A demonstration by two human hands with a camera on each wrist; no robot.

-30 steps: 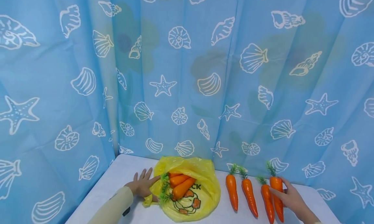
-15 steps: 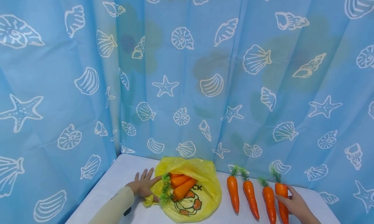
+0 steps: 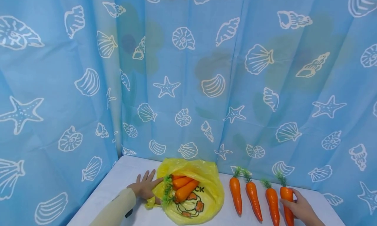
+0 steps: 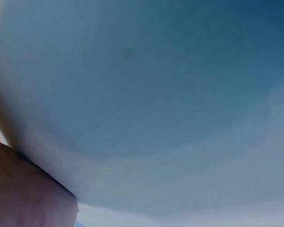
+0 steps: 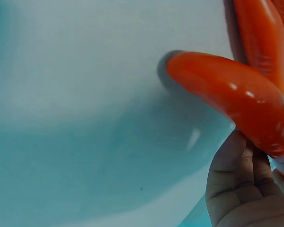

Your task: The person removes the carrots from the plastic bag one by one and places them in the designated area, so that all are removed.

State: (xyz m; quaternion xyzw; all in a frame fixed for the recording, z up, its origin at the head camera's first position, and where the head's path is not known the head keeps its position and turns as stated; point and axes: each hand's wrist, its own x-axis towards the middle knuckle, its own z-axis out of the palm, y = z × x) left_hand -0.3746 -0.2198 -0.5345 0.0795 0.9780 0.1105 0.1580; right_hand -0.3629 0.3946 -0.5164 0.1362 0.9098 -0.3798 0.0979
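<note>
In the head view my right hand (image 3: 301, 207) grips the rightmost carrot (image 3: 286, 195), thumb on its near left side and fingers on its right. The right wrist view shows that carrot (image 5: 227, 85) slanting with its tip close over the white table, its leafy end out of frame. My left hand (image 3: 144, 187) lies with fingers spread at the left edge of a yellow plastic bag (image 3: 210, 199). Its thumb and index finger touch the bag near the opening. Several carrots (image 3: 185, 190) with green tops lie in the bag's mouth. The left wrist view mostly shows blurred table and part of the hand (image 4: 28, 194).
Three more carrots lie in a row between bag and right hand: a left one (image 3: 235, 195), a middle one (image 3: 253, 199) and a right one (image 3: 272, 204). A blue shell-patterned curtain (image 3: 188, 134) stands behind and left of the white table (image 3: 132, 163).
My right hand and its carrot have shifted right, so the gap to the neighbouring carrot is wider. The left hand and bag stay in place; the head view has shifted slightly.
</note>
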